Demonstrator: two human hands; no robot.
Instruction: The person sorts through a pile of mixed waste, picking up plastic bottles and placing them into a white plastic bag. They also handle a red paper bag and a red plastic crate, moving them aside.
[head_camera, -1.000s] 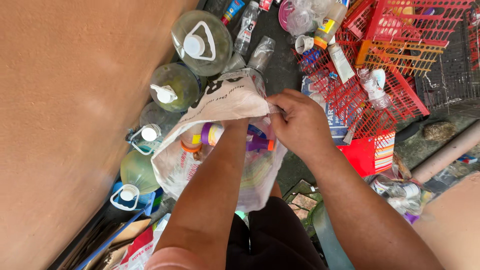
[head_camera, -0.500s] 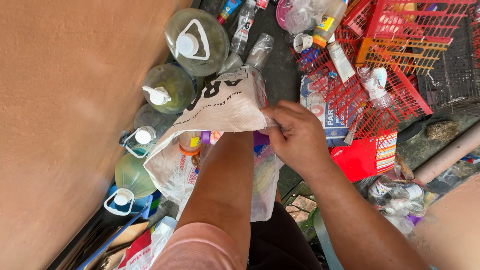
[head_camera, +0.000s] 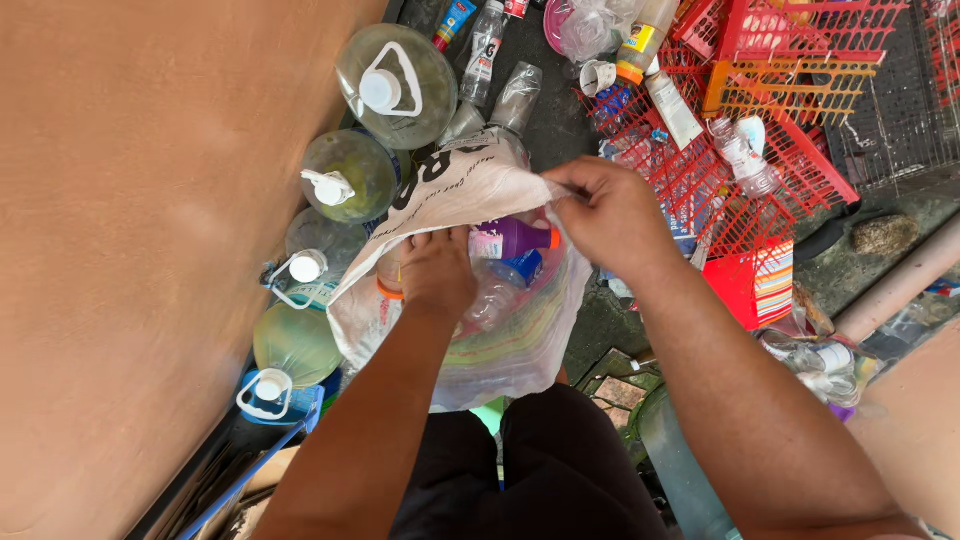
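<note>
A white woven sack (head_camera: 455, 190) stands open in front of me, filled with plastic bottles. A purple bottle (head_camera: 515, 238) with an orange cap lies on top, with a blue cap and a clear bottle (head_camera: 492, 298) beside it. My left hand (head_camera: 437, 270) reaches into the sack's mouth, fingers curled down over the bottles; what it grips is hidden. My right hand (head_camera: 610, 215) pinches the sack's right rim and holds it open.
Several large clear jugs with white handled caps (head_camera: 395, 72) line the tan wall at left. Red plastic baskets (head_camera: 760, 130) with bottles and tubes lie at upper right. A pipe (head_camera: 900, 285) and loose litter are at right.
My left arm has drawn back, so the hand now sits at the sack's mouth instead of deep inside. The sack's opening is wider and the purple bottle shows.
</note>
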